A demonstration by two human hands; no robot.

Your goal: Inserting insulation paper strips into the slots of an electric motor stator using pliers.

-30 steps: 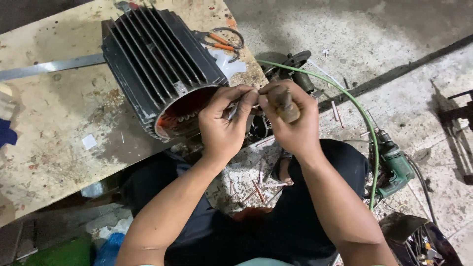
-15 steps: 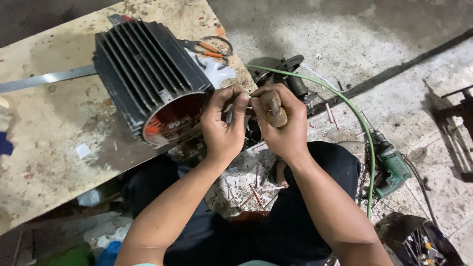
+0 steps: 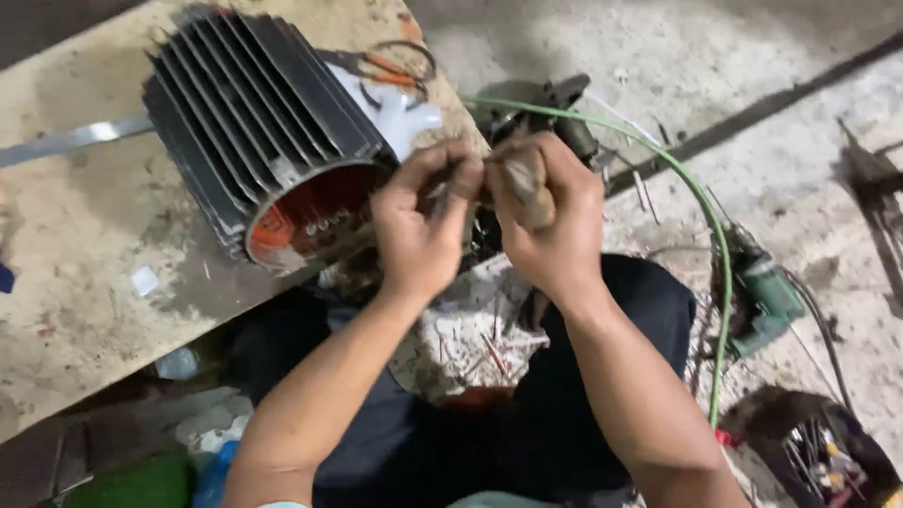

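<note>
A dark finned motor housing (image 3: 254,122) lies on its side on the worn table (image 3: 85,282), its open end showing orange windings (image 3: 315,212). My left hand (image 3: 423,230) pinches something small and thin at that open end; what it is cannot be made out. My right hand (image 3: 555,221) is closed around a wooden tool handle (image 3: 527,188), held right against my left fingertips. Both hands meet just off the table's edge, above my lap.
Scissors with orange handles (image 3: 390,66) and a white object (image 3: 400,118) lie behind the motor. A green cable (image 3: 701,216) runs to a green power tool (image 3: 767,301) on the concrete floor. A box of small parts (image 3: 818,452) sits at lower right. Wire scraps litter my lap.
The view has shifted, so the motor sits further left and higher. My hands stay together at the motor's open end, still gripping the handle and the small piece.
</note>
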